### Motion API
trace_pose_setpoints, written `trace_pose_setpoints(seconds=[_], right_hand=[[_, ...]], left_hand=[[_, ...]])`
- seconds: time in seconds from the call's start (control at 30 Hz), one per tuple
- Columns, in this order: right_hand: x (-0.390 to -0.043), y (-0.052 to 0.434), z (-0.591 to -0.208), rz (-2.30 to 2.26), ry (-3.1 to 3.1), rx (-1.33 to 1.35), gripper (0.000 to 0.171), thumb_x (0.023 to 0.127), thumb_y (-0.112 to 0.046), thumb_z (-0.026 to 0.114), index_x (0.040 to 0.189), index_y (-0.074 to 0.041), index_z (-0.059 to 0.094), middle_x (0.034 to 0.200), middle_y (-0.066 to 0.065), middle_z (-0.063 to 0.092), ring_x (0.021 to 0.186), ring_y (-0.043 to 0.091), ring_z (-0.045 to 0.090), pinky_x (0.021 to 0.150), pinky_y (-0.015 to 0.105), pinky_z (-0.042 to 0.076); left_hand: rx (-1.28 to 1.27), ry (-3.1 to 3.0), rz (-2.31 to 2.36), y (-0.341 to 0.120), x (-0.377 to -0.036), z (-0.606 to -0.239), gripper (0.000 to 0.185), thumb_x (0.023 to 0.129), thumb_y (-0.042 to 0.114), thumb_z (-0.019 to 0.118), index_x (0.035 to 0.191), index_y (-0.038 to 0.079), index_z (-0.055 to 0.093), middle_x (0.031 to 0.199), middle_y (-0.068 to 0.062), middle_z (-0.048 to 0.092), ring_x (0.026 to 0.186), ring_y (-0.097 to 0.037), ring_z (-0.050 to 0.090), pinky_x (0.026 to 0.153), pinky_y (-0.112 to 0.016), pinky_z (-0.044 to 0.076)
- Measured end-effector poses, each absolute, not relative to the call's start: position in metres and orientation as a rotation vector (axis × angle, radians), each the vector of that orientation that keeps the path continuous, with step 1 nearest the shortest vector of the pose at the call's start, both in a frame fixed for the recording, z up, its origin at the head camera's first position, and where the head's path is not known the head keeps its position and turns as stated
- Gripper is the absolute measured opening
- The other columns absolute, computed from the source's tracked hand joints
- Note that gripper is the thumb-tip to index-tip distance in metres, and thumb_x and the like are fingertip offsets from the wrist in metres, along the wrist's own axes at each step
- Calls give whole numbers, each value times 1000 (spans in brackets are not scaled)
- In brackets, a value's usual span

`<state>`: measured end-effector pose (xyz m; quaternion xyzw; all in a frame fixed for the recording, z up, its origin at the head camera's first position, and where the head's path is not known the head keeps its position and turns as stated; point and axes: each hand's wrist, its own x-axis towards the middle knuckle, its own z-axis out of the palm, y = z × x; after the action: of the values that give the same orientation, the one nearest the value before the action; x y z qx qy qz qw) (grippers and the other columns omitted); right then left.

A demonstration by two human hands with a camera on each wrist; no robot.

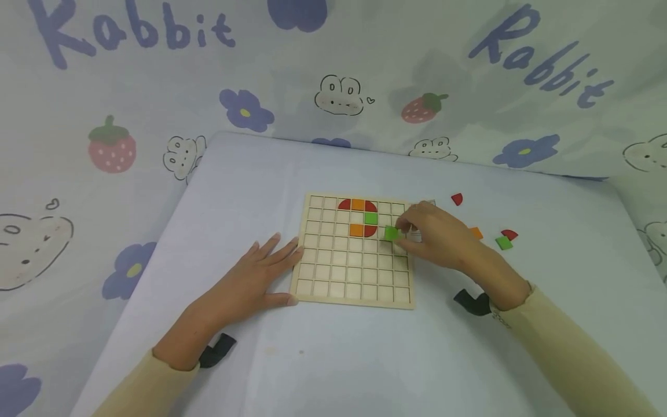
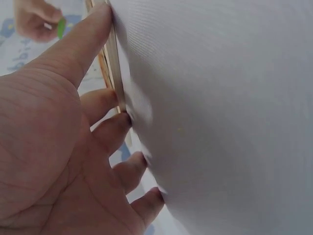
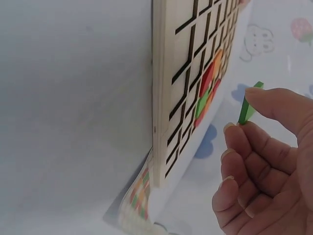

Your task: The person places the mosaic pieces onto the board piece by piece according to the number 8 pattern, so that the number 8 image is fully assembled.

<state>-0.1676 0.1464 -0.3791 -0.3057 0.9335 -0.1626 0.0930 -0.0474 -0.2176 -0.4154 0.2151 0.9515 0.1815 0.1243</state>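
One flat green square tile (image 1: 391, 233)

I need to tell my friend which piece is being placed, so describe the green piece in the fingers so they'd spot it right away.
Find the wooden grid board on the pale table. Over its right side, the right hand pinches a green square tile. Unlike the green tile set in the grid and the loose green one on the table, it is held, tilted.

Loose pieces lie on the desk (image 1: 250, 191) right of the board — a red quarter-round (image 1: 457, 199), an orange square (image 1: 476, 233), another red piece (image 1: 509, 234) touching a green square (image 1: 503, 242) — before a rabbit-and-strawberry printed cloth (image 1: 112, 145).
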Motion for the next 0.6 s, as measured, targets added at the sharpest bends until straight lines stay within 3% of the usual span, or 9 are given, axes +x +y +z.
trace_pose_setpoints(seconds=[0.27, 0.6], right_hand=[[-193, 107, -379, -456, 2686, -991, 28, 94, -29, 80, 113, -9, 76, 103, 1, 71, 104, 21, 57, 90, 37, 55], [-216, 77, -382, -434, 2653, -1028, 29, 95, -34, 78, 109, -8, 74, 97, 0, 66, 96, 20, 56, 84, 35, 53]], left_hand=[[622, 2782, 508, -218, -49, -417, 94, 89, 45, 83, 164, 14, 36, 172, -3, 25, 159, -39, 11, 125, -64, 15], [636, 2787, 540, -218, -47, -415, 93, 88, 44, 83, 163, 13, 37, 171, -5, 27, 159, -40, 12, 124, -67, 15]])
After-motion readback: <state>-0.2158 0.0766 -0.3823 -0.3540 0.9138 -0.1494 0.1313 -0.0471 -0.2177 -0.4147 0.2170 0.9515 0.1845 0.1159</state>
